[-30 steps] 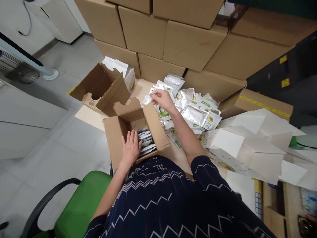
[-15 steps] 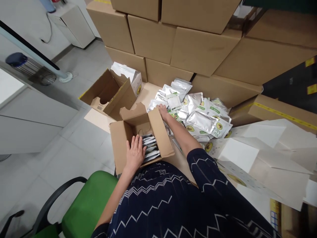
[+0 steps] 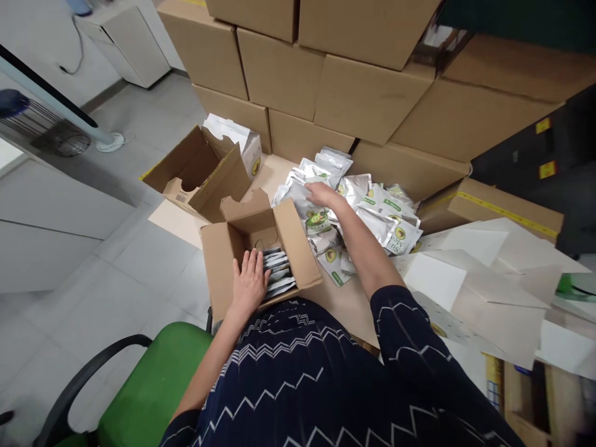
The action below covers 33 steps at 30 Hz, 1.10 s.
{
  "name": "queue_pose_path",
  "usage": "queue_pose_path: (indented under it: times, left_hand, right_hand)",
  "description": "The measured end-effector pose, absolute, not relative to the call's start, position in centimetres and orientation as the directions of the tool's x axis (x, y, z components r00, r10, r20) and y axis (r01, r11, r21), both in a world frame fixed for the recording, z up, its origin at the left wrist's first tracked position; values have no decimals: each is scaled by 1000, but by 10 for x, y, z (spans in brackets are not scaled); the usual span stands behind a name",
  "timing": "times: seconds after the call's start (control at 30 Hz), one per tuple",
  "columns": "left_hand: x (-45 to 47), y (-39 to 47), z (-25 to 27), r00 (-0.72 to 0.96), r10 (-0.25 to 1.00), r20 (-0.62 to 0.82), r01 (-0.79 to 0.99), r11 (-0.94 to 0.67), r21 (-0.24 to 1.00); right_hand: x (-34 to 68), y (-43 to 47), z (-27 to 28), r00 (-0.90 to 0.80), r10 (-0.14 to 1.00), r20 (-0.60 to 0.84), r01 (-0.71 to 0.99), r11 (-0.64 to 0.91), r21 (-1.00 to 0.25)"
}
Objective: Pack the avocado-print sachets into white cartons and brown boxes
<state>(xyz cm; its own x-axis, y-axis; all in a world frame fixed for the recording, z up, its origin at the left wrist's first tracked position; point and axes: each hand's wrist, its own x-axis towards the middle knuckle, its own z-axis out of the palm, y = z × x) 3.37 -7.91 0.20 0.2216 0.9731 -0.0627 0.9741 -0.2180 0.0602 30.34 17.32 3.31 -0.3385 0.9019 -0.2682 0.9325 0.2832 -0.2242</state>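
Note:
My left hand (image 3: 249, 282) lies with its fingers stretched out across the open carton (image 3: 215, 261), against a row of flat pouches (image 3: 280, 273) standing on edge inside. Part of that row is hidden under the hand. My right hand (image 3: 321, 194) reaches past the carton's right flap into a loose heap of silver foil pouches (image 3: 356, 186). Its fingers are bent and closed on the edge of a silver pouch (image 3: 298, 191) at the heap's left side. Several pouches in the heap carry avocado pictures and green print.
A second open carton (image 3: 222, 186) stands behind on the left, beside a white printed box (image 3: 252, 155). Stacked brown cartons (image 3: 284, 74) wall off the back. White folded box blanks (image 3: 484, 279) lie at the right. A green chair (image 3: 158, 385) is at the lower left.
My right hand has moved from beside the carton's flap further right and up over the pouch heap. My left hand stays on the pouches in the carton. The view has shifted slightly.

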Motion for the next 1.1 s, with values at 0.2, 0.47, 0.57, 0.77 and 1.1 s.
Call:
queue_pose_path:
  times: [0.2,0.47,0.57,0.77,1.1]
  left_hand:
    - [35,-79,6,221,973,-68,974,-216,73]
    - [35,-79,3,223,973,-61,973,-218,82]
    - [35,-78,2,215,975,-63,973,-208,98]
    - [37,-78,4,205,977,-60,974,-198,111]
    - [37,-76,0,182,982,-46,978,-176,108]
  right_hand:
    - [329,133,131,-297,948,112,885,318,-339]
    - [261,77,187,-547,805,230,561,557,-613]
    - [218,76,155,-665,746,27,616,569,-545]
    - [169,87,80,-749,625,-219,654,647,-393]
    - [136,90,36,-733,365,-574,628,686,-366]
